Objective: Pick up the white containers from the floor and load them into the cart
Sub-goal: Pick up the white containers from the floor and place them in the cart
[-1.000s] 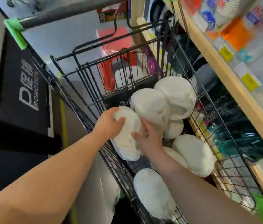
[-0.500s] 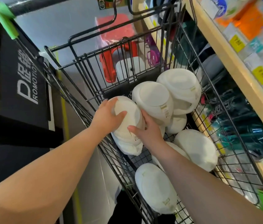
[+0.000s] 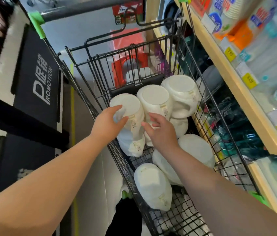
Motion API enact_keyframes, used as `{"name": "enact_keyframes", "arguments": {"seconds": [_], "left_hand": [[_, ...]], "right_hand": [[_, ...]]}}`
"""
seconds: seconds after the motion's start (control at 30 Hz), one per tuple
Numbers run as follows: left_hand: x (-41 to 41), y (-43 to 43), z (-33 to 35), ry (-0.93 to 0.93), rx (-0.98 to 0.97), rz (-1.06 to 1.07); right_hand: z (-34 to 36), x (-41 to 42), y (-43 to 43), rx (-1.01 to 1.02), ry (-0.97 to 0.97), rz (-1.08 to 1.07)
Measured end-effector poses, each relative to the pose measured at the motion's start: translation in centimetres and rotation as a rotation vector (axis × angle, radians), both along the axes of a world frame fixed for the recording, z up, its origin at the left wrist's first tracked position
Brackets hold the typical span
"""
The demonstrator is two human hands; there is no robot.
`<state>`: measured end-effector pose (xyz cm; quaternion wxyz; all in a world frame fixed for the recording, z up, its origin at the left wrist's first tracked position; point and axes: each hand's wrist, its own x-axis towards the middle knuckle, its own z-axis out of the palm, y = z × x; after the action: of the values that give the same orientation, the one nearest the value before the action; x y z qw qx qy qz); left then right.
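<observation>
Left fingers [image 3: 117, 108]: curled over the round flat end of a white container [image 3: 131, 106], thumb laid against its side, so the left hand [image 3: 108, 124] grips it. Right fingers [image 3: 153, 116]: apart and loosely bent, clamped on nothing; the right hand [image 3: 161, 133] hovers just beside the same container (whether the thumb tip touches it cannot be told). Gripped container: tilted, at the far left of the cart [image 3: 185, 217], its lower end on a lower container [image 3: 131, 147]. Second container [image 3: 155, 99]: touching it on the right. Handled container [image 3: 180, 92]: beside that one, against the cart's right wire wall. Right-side container [image 3: 199, 149]: lying on its side behind the right forearm. Near container [image 3: 153, 184]: lying on the mesh floor, closest to the camera. Outside the cart: red stool [image 3: 119, 68] seen through the front bars; black promotion sign [image 3: 37, 79] to the left; wooden shelf [image 3: 236, 79] to the right, with yellow price tags [image 3: 249, 80], its stock blurred.
</observation>
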<state>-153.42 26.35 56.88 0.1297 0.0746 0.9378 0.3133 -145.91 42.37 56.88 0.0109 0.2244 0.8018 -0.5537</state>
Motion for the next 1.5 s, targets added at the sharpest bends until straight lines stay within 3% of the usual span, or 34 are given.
{"name": "enact_keyframes", "arguments": {"seconds": [0.4, 0.7, 0.93, 1.17, 1.5], "left_hand": [[26.1, -3.5, 5.9, 0.119, 0.081, 0.361], [45.4, -11.3, 10.5, 0.244, 0.058, 0.821], [62.1, -14.8, 10.2, 0.234, 0.148, 1.181], [77.7, -13.7, 8.9, 0.214, 0.118, 1.530], [93.4, -5.4, 7.7, 0.357, 0.126, 2.276]], "right_hand": [[6.6, 15.0, -0.1, 0.117, 0.153, 0.558], [11.0, 25.2, -10.5, 0.045, 0.303, 1.008], [11.3, 37.5, -19.7, -0.006, 0.304, 1.387], [10.5, 50.6, -25.3, -0.053, 0.287, 1.763], [9.8, 66.7, -30.8, -0.080, 0.260, 2.388]]}}
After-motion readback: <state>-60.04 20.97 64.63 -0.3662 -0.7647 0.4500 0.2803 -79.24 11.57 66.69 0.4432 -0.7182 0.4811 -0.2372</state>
